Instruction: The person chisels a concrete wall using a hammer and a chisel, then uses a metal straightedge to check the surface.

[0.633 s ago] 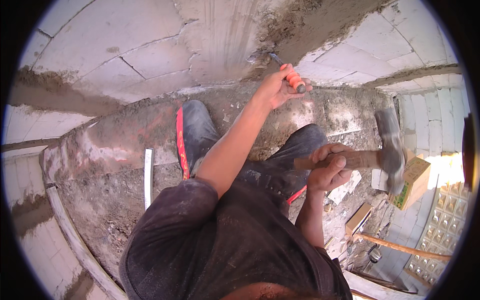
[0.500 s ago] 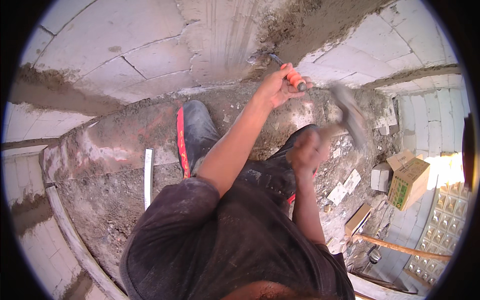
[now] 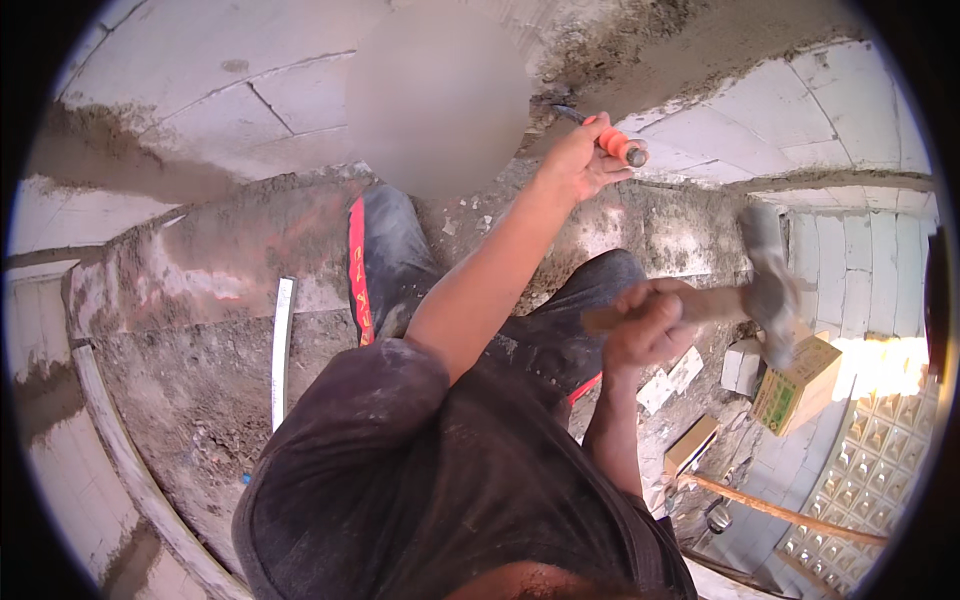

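Note:
My left hand (image 3: 582, 165) is closed around the orange handguard of a chisel (image 3: 622, 148). Its metal shank reaches up and left, and the tip meets rough mortar at the foot of the block wall (image 3: 700, 130). The butt end of the chisel points back toward my right side. In my right hand (image 3: 648, 322) is a hammer (image 3: 722, 302), gripped by its wooden handle. The slightly blurred metal head is raised to the right, apart from the chisel. Both my knees are bent between the wall and my body.
An open cardboard box (image 3: 798, 382) and a smaller carton (image 3: 690, 445) lie at the right. A wooden stick (image 3: 780, 508) runs past patterned glass blocks (image 3: 868, 470). A white strip (image 3: 283, 350) rests on the rubble-strewn floor at left. A grey round blur covers part of the wall.
The hammer has swung away from the chisel toward the right, with my right hand moving right and slightly down. The left hand and chisel appear slightly farther right in the picture.

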### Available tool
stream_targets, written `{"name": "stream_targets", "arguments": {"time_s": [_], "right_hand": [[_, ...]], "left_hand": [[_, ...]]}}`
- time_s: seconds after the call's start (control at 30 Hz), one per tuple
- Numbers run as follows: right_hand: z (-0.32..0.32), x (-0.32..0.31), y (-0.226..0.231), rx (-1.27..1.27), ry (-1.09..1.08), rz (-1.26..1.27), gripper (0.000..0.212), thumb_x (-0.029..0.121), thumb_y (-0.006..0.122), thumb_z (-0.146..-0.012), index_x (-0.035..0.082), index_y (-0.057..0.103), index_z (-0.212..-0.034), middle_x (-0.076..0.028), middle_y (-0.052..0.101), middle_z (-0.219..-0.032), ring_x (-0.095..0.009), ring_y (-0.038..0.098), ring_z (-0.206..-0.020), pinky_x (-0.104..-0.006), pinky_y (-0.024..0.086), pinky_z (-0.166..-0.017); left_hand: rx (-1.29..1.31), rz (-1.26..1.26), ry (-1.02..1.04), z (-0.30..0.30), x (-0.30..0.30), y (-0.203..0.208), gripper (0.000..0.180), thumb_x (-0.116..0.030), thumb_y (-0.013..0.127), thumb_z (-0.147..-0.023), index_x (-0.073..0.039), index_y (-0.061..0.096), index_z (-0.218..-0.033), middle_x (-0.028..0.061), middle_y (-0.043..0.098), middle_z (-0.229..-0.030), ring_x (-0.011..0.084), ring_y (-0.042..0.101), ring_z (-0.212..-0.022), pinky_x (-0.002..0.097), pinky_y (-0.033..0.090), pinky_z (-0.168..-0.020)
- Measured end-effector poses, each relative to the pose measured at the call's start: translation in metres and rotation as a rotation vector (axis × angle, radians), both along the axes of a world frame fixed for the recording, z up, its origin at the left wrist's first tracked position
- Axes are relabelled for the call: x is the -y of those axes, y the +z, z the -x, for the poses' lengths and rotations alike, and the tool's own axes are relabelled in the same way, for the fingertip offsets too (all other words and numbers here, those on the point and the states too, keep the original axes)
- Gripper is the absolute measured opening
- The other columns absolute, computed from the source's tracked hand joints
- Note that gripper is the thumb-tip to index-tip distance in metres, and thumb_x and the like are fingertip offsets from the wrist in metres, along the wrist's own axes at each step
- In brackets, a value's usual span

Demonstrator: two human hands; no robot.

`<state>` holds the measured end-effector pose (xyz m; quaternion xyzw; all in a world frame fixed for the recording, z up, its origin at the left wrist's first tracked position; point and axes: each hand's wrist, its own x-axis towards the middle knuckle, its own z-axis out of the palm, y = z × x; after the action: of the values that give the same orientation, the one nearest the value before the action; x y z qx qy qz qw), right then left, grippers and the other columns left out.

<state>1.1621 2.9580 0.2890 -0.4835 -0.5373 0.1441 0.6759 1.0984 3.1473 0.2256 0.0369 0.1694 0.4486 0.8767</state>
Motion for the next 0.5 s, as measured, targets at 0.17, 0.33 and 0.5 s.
{"name": "stream_targets", "arguments": {"time_s": [0.17, 0.33, 0.5], "right_hand": [[-0.011, -0.009, -0.011, 0.201, -0.133, 0.598, 0.022, 0.024, 0.049, -0.097, 0.004, 0.052, -0.092, 0.000, 0.048, -0.059, -0.009, 0.045, -0.047, -0.0230, 0.038, -0.043], [-0.003, -0.013, 0.005, 0.041, 0.008, 0.085, 0.025, 0.023, 0.048, -0.098, 0.007, 0.047, -0.078, 0.002, 0.044, -0.053, -0.007, 0.040, -0.041, -0.0231, 0.034, -0.036], [-0.022, -0.035, 0.000, 0.075, -0.065, 0.754, 0.024, 0.021, 0.050, -0.097, 0.004, 0.050, -0.079, 0.002, 0.047, -0.056, -0.006, 0.041, -0.044, -0.0245, 0.032, -0.040]], "left_hand": [[-0.048, 0.046, 0.038, -0.004, -0.002, 0.007, 0.034, -0.035, 0.041, -0.101, -0.005, 0.040, -0.116, 0.0233, 0.059, -0.116, 0.0371, 0.061, -0.108, 0.0587, 0.025, -0.109], [0.017, 0.035, 0.006, -0.002, -0.009, -0.004, 0.034, -0.035, 0.044, -0.100, -0.004, 0.044, -0.114, 0.0204, 0.060, -0.113, 0.0376, 0.061, -0.107, 0.0596, 0.022, -0.110], [-0.014, 0.094, 0.028, -0.005, -0.006, 0.003, 0.036, -0.035, 0.044, -0.099, -0.001, 0.045, -0.112, 0.0204, 0.059, -0.113, 0.0395, 0.062, -0.106, 0.0584, 0.023, -0.110]]}}
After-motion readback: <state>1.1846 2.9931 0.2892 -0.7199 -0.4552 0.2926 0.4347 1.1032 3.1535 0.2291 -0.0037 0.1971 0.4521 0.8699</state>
